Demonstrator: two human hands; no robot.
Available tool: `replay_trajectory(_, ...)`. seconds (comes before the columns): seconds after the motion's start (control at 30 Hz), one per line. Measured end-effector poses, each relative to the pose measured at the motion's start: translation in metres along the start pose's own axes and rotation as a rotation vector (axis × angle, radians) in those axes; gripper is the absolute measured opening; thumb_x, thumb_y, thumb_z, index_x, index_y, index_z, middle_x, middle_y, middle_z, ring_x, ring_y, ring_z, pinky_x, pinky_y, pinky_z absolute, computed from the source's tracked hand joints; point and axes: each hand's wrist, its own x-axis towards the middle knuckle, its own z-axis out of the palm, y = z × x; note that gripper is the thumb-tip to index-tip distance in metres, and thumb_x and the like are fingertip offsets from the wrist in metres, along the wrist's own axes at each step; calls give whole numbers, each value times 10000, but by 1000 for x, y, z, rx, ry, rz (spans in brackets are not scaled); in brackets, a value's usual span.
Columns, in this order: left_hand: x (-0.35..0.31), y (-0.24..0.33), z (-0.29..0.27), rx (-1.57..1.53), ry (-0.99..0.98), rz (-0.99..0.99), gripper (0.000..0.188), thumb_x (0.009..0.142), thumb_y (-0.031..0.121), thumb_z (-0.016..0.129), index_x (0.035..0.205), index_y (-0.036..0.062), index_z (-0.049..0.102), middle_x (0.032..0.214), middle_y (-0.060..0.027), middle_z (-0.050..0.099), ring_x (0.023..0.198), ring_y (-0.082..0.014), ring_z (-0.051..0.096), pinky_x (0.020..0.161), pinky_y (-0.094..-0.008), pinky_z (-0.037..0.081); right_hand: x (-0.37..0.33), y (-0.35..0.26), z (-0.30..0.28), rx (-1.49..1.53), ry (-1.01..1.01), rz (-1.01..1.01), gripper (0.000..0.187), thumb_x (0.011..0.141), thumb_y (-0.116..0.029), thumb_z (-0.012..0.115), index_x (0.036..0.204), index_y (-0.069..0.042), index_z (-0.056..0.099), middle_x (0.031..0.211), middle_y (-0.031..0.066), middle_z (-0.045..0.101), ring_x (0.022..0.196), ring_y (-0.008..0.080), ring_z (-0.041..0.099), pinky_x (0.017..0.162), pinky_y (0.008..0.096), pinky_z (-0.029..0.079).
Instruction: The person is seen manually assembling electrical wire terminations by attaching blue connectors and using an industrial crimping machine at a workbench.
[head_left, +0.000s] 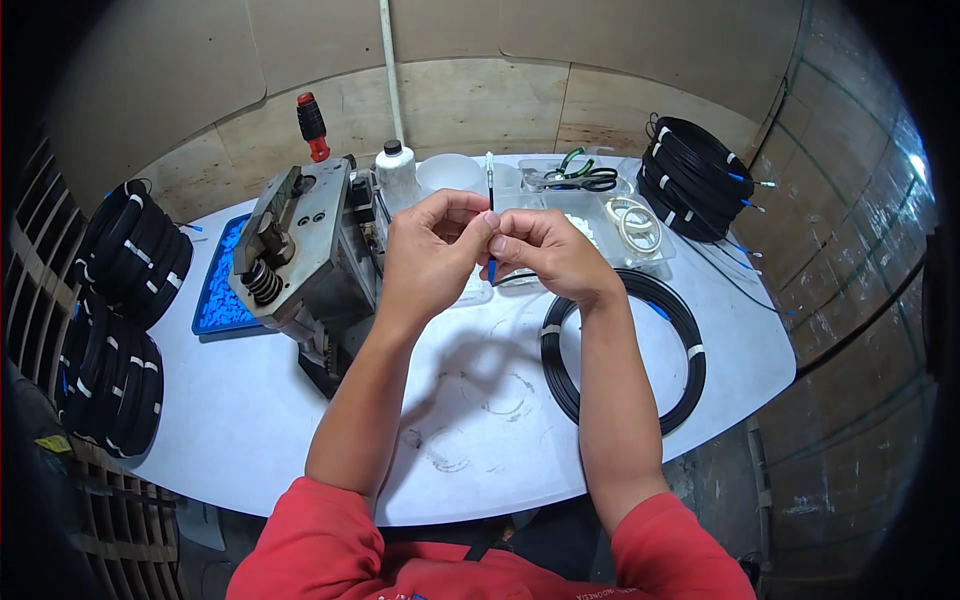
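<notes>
Above the middle of the table, my left hand [432, 255] and my right hand [552, 250] meet fingertip to fingertip. Both are closed in a pinch around a thin black cable end [491, 198]. It stands upright between them, with a whitish tip at the top and a blue piece below the fingers. A coil of black cable [697, 345], bound with white tape, lies under my right forearm. A stretch of black cable runs from that coil toward my hands; the fingers hide where it joins.
Left stands a metal press [325, 240] with a red-and-black handle, beside a blue tray [213, 325] of small blue parts. Cable coils are stacked left [110, 390] and back right [690, 180]. Behind my hands are a white bottle [396, 178], scissors [597, 180] and tape rolls [640, 243].
</notes>
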Motion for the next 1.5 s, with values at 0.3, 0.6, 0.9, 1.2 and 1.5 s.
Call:
replay_trajectory(0.3, 0, -3, 1, 18, 19, 40, 188, 872, 113, 681, 966, -50, 670, 808, -89, 701, 705, -104, 645, 638, -251, 533, 1, 0, 1, -24, 11, 0, 166, 961, -167, 599, 927, -10, 639, 844, 41, 673, 805, 116, 642, 739, 261, 529)
replay_trajectory(0.6, -3, 2, 2, 140, 41, 144, 195, 861, 118, 700, 949, -55, 684, 810, -81, 705, 734, -103, 655, 669, -246, 527, 1, 2, 3, -8, 105, -44, 111, 897, -98, 682, 896, 4, 639, 828, 42, 677, 747, 99, 636, 689, 255, 532)
replay_trajectory(0.9, -3, -2, 3, 53, 28, 120, 188, 883, 107, 681, 968, -61, 690, 819, -69, 700, 748, -98, 644, 691, -238, 519, 2, 5, 1, 12, 142, -120, 147, 856, -79, 727, 791, -32, 603, 781, -3, 651, 727, 47, 584, 648, 218, 481)
replay_trajectory(1.2, 1, -11, 3, -71, 12, 80, 208, 893, 129, 659, 987, -53, 701, 799, -99, 713, 727, -110, 658, 670, -253, 533, 1, 3, 2, -8, 154, -133, 200, 829, -74, 752, 725, -45, 583, 719, -13, 630, 672, 35, 559, 599, 204, 455)
replay_trajectory(1.5, 1, -10, 3, -68, 3, 40, 219, 887, 140, 671, 988, -52, 698, 813, -103, 715, 743, -114, 659, 681, -256, 532, 0, 0, 4, -8, 170, -122, 190, 818, -58, 745, 714, -31, 588, 724, 21, 655, 683, 54, 599, 609, 214, 486)
